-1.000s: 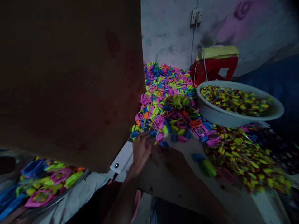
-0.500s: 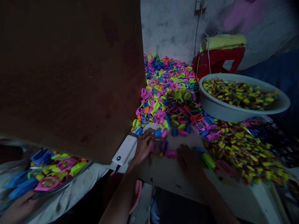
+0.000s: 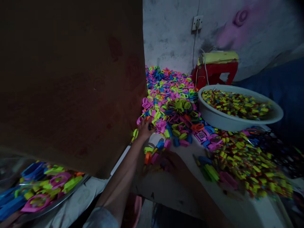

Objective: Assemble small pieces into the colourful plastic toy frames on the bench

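Observation:
My left hand (image 3: 144, 129) reaches over the near left edge of a heap of colourful plastic toy watches (image 3: 174, 90). Its fingers are apart and bent down at the pieces, with nothing plainly held. Lower down, my right hand (image 3: 173, 161) is low over the board (image 3: 163, 186), beside a pink watch (image 3: 155, 158) and an orange one (image 3: 148, 157). Dimness and blur hide its fingers. Near the heap's front lie a blue watch (image 3: 160, 145) and a pink piece (image 3: 167, 144). Right of my right hand rest green (image 3: 212, 172) and pink (image 3: 228, 180) watches.
A large cardboard box (image 3: 78, 88) blocks the left. At right stand a white basin (image 3: 223, 122) of small yellow-red pieces and a loose pile (image 3: 251, 161) of the same. A red stool (image 3: 216, 72) stands behind. Another person's hand (image 3: 11, 218) is by a metal tray (image 3: 54, 202) at lower left.
My left hand has moved forward from the board to the heap. My right hand has shifted left to the row of watches. An orange watch and a yellow-green one now show there. The view has tilted up.

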### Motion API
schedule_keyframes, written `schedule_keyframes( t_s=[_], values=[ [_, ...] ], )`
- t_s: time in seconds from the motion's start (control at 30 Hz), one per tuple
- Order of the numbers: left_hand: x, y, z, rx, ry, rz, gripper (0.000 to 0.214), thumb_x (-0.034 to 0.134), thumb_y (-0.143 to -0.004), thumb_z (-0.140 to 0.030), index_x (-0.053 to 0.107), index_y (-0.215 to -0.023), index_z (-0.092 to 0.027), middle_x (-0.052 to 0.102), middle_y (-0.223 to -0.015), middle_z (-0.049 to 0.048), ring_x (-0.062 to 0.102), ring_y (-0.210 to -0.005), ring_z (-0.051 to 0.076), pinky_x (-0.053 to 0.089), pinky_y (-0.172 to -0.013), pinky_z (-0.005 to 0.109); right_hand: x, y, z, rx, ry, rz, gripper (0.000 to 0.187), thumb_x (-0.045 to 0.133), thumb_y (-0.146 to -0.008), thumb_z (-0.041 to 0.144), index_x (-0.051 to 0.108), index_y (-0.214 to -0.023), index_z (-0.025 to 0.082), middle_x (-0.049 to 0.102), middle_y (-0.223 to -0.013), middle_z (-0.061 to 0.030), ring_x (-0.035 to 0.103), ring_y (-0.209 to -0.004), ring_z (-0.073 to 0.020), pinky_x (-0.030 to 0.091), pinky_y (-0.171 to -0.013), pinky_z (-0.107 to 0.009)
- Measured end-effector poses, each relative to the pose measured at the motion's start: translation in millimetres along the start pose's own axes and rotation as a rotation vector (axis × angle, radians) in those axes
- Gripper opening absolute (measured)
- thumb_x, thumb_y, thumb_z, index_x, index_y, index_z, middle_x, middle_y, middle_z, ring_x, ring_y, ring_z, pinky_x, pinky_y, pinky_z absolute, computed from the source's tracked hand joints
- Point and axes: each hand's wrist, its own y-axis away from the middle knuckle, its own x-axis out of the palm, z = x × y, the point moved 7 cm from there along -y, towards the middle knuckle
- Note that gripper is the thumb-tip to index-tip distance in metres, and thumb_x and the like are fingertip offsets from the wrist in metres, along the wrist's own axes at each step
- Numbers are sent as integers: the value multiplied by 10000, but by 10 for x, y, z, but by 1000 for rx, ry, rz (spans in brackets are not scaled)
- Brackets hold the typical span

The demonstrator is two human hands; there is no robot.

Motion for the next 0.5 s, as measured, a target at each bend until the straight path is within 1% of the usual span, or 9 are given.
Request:
schedule_keyframes(
  t_s=[0.03,0.1,0.17,0.2,0.27,0.33,0.43,0.5],
  values=[
    [65,-28,-3,0,7,1,707,757,-739,-314,514,-1398,-238,372,-1529,153,374,-1388,379,341,-1121,531,24,-51,-7,0,-35,-10,323,429,-979,367,652,-1192,270,658,-1276,-73,605,-1194,-235,487,-1038,-423],
    [144,-18,22,-3,19,-13,595,721,-759,-255,575,-1336,-239,419,-1480,143,417,-1352,356,367,-1108,499,24,-161,-87,33,-87,-78,358,395,-988,363,622,-1239,247,628,-1313,-98,571,-1240,-237,461,-1062,-437],
    [155,36,69,-1,40,-31,406,631,-810,-195,659,-1213,-233,486,-1396,122,477,-1292,316,392,-1090,463,19,-306,-186,68,-76,-134,386,398,-984,363,580,-1297,230,587,-1359,-112,524,-1291,-236,422,-1097,-451],
    [142,65,94,3,57,-34,338,580,-830,-164,693,-1143,-227,523,-1339,112,518,-1243,292,411,-1073,443,39,-396,-220,73,-48,-127,390,408,-977,353,571,-1309,229,578,-1367,-110,511,-1301,-233,405,-1109,-452],
    [95,117,136,15,103,-28,313,493,-854,-117,724,-1042,-214,580,-1222,96,584,-1133,241,455,-1024,394,103,-581,-263,74,23,-86,387,435,-958,324,577,-1307,238,589,-1346,-96,518,-1282,-224,393,-1113,-442],
    [39,167,166,31,158,-8,331,457,-853,-91,727,-1007,-204,609,-1137,83,615,-1060,199,483,-982,347,163,-725,-298,82,73,-61,367,468,-935,302,607,-1269,241,621,-1293,-87,549,-1229,-220,412,-1088,-421],
    [-33,265,196,40,238,25,301,494,-814,-81,717,-978,-197,646,-1067,62,624,-1043,182,487,-978,332,225,-812,-362,104,103,-56,303,515,-905,284,662,-1162,220,664,-1189,-94,580,-1148,-239,442,-1036,-418],
    [-71,347,210,25,287,36,278,523,-801,-102,697,-998,-194,671,-1072,55,629,-1052,190,491,-973,344,252,-809,-414,119,123,-57,270,526,-895,271,687,-1100,202,674,-1138,-111,591,-1111,-256,450,-1011,-433]
  ],
)
